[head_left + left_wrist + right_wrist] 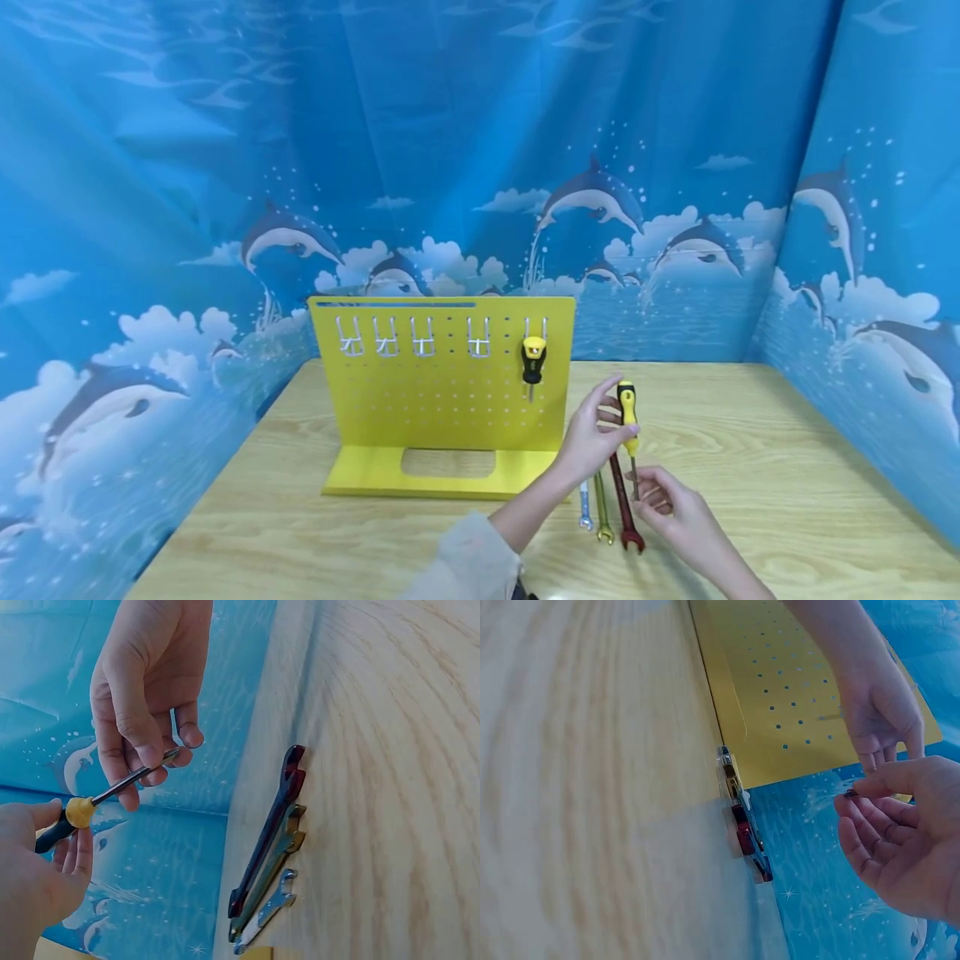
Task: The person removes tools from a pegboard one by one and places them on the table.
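A screwdriver (628, 410) with a yellow and black handle is held up over the right side of the table, its handle high and its metal shaft slanting down. My left hand (588, 442) grips the handle, thumb on the near side. Around the shaft close to its tip (171, 755), my right hand (675, 510) pinches with thumb and fingers. Below the hands lie a red wrench (625, 508), a gold-green wrench (603, 512) and a silver wrench (585, 504), side by side on the tabletop. A second yellow and black screwdriver (533, 360) hangs on the pegboard, handle up.
The yellow pegboard (450, 417) stands upright on its base, left of the hands. Several wire hooks (423, 340) line its upper part. A blue dolphin-print curtain (450, 167) closes off the back and sides of the wooden table (247, 533).
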Tool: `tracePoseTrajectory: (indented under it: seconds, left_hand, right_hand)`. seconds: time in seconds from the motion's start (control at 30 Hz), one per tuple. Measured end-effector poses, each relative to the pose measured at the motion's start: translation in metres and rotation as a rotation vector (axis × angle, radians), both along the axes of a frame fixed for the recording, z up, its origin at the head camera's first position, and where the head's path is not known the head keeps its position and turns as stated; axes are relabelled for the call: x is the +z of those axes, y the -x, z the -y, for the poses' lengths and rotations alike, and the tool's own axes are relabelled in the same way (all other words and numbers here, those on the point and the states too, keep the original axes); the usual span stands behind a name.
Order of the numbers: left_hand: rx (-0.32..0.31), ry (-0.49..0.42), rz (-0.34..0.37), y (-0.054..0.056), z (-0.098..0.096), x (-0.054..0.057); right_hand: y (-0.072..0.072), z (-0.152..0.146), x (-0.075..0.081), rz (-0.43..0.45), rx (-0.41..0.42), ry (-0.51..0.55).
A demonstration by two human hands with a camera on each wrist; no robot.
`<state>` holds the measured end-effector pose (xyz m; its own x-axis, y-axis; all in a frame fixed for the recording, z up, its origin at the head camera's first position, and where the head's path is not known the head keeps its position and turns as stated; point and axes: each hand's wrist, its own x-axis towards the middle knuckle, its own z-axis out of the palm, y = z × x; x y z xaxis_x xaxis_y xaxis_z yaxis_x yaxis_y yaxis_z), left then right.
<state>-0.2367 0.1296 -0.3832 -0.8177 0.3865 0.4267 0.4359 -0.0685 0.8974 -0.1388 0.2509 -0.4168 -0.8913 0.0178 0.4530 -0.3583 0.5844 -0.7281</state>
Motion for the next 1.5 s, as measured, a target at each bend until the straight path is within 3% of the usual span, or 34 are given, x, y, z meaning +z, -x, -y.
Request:
tracePoseTrajectory:
  seconds: [0.3,0.43,0.57,0.77,0.97,1.13,1.37,1.5]
  left_hand:
    - [-0.006,-0.001,0.087,0.008,-0.013,-0.019]
    - [-0.011,0.02,0.129,0.011,-0.019,-0.028]
    - [-0.005,0.062,0.139,0.013,-0.023,-0.035]
    - [0.015,0.112,0.123,0.019,-0.027,-0.046]
    - [0.014,0.138,0.124,0.023,-0.03,-0.055]
    - [0.06,0.223,0.096,0.024,-0.033,-0.057]
    - [0.111,0.353,0.008,0.025,-0.031,-0.063]
    - [0.12,0.402,0.016,0.025,-0.029,-0.067]
  right_hand:
    - [0.002,-0.009,-0.014,0.061,-0.014,0.031]
    - [0.002,-0.013,-0.021,0.139,-0.026,0.06]
    - [0.003,-0.017,-0.026,0.147,-0.015,0.06]
    - [0.005,-0.023,-0.033,0.109,0.013,0.032]
    - [0.005,-0.028,-0.035,0.194,-0.006,0.024]
    - [0.005,-0.029,-0.035,0.257,-0.032,0.021]
    - [0.005,-0.03,-0.036,0.253,-0.021,-0.031]
    - [0.003,-0.03,-0.038,0.26,-0.044,-0.03]
